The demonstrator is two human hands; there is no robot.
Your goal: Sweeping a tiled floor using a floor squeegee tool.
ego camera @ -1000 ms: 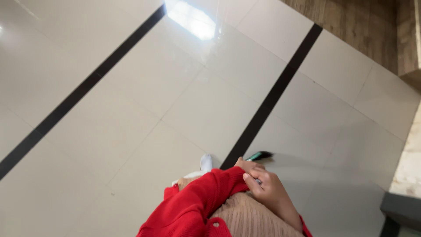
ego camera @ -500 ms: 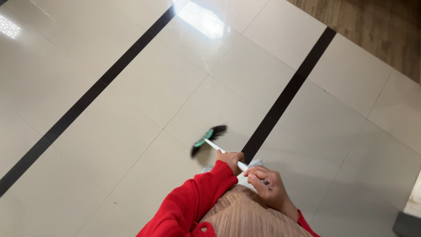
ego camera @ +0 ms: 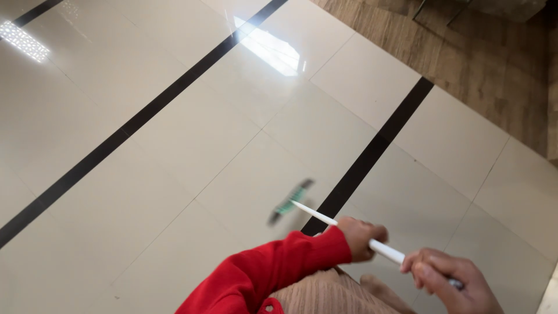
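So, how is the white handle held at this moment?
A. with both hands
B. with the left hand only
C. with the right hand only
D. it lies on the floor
A: the left hand and the right hand both grip the white handle.

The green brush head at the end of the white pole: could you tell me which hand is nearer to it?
Left. The left hand grips the white pole closer to the green brush head; the right hand holds its upper end, farther back.

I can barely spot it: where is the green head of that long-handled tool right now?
In the head view the blurred green head sits low and just right of centre, over the pale floor tile, left of the nearer black stripe, beyond the left hand.
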